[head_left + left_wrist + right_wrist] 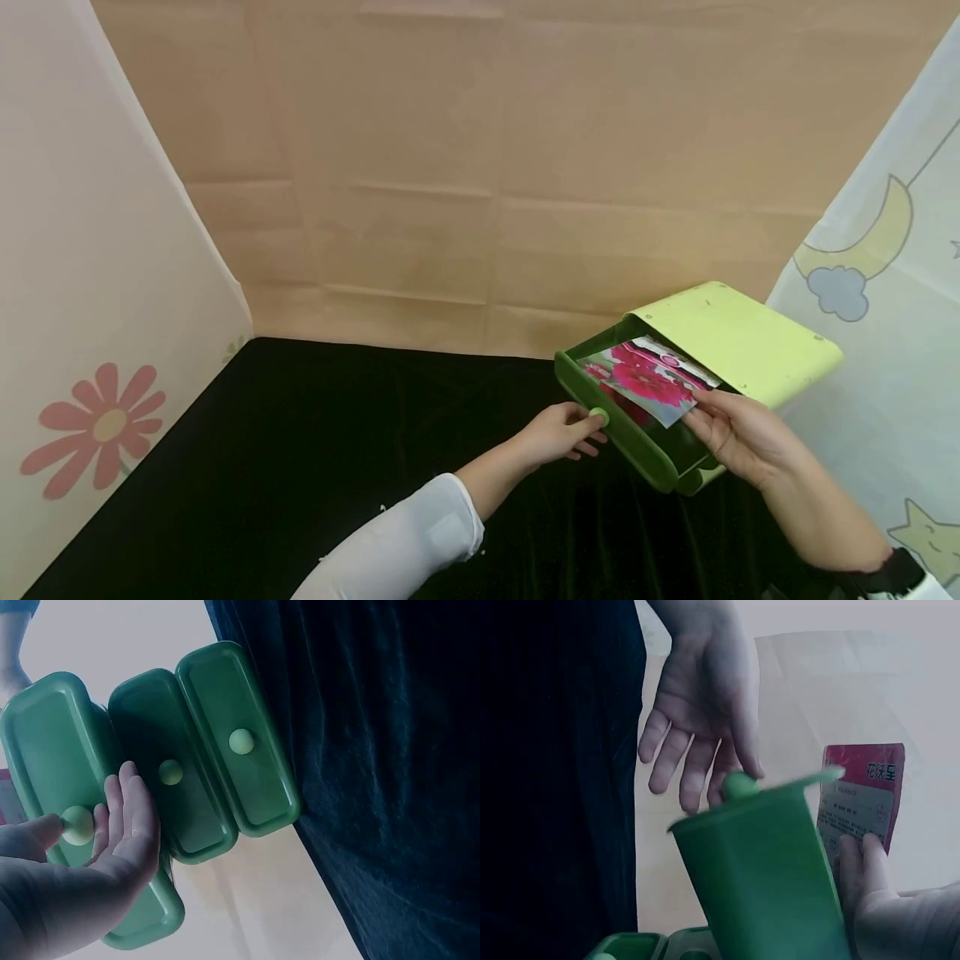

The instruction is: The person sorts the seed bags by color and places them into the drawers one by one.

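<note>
My left hand (558,433) pinches the round light-green knob (77,826) of the top drawer (632,446), thumb on one side and fingers on the other. That dark-green drawer is pulled out of a small light-green cabinet (738,337). My right hand (738,437) holds a flat packet (648,379) by its edge, over the drawer's opening. Pink flowers are printed on its face; the right wrist view shows its back, with a red band and printed text. Something red (628,406) shows below the packet inside the drawer; I cannot tell what.
Two lower drawers, the middle one (161,806) and the bottom one (240,780), sit pushed in under the top one. Black cloth (300,467) covers the table. A tan backdrop (420,167) stands behind, with printed white panels (97,275) at both sides.
</note>
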{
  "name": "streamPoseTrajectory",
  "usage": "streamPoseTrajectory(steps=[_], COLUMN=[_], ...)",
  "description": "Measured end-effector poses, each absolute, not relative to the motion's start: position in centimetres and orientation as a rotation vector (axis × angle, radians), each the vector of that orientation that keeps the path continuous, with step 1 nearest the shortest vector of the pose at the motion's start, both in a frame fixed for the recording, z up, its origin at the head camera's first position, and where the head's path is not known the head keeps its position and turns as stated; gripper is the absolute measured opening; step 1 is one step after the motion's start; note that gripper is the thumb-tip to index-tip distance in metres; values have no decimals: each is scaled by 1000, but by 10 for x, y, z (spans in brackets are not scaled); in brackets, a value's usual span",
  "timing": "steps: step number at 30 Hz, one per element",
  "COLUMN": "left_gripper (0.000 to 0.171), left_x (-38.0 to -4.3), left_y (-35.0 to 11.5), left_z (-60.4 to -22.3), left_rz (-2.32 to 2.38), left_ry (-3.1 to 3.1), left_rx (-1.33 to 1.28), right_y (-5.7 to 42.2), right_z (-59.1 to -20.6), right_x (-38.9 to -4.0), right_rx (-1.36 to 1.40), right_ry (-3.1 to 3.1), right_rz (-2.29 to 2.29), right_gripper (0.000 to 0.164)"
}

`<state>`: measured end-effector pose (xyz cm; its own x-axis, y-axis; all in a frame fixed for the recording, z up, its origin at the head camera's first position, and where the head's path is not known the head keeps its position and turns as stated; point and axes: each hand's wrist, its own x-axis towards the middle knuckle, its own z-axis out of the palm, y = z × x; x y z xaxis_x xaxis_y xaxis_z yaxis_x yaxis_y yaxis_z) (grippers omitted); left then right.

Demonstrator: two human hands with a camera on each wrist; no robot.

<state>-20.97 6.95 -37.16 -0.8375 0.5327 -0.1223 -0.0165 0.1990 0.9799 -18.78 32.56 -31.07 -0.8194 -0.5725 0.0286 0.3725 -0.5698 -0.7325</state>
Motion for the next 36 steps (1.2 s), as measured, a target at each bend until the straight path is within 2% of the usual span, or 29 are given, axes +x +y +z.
streamPoseTrajectory(steps=[8, 13, 16, 21, 26, 36], left_gripper=[39, 39, 38, 37, 37, 35], left_x=[-207, -205, -204, -204, -203, -204], left_y=[70, 69, 69, 69, 70, 73], left_z=[-371, -371, -371, -371, -370, -371], left_rz=[1688, 1678, 1672, 1675, 1685, 1685], left_ry=[2027, 2058, 2067, 2066, 2062, 2067], left_rx=[481, 470, 465, 464, 459, 455], right_y=[327, 322, 320, 320, 320, 313], right_z=[-311, -311, -310, -313, -316, -311], right_x=[-205, -213, -214, -211, -209, -197], right_rx=[-199, -124, -65, -10, 49, -18], right_ry=[1231, 1517, 1581, 1484, 1590, 1621], right_rz=[-2378, -2273, -2253, -2341, -2283, -2269], right_gripper=[36, 15, 10, 22, 71, 71])
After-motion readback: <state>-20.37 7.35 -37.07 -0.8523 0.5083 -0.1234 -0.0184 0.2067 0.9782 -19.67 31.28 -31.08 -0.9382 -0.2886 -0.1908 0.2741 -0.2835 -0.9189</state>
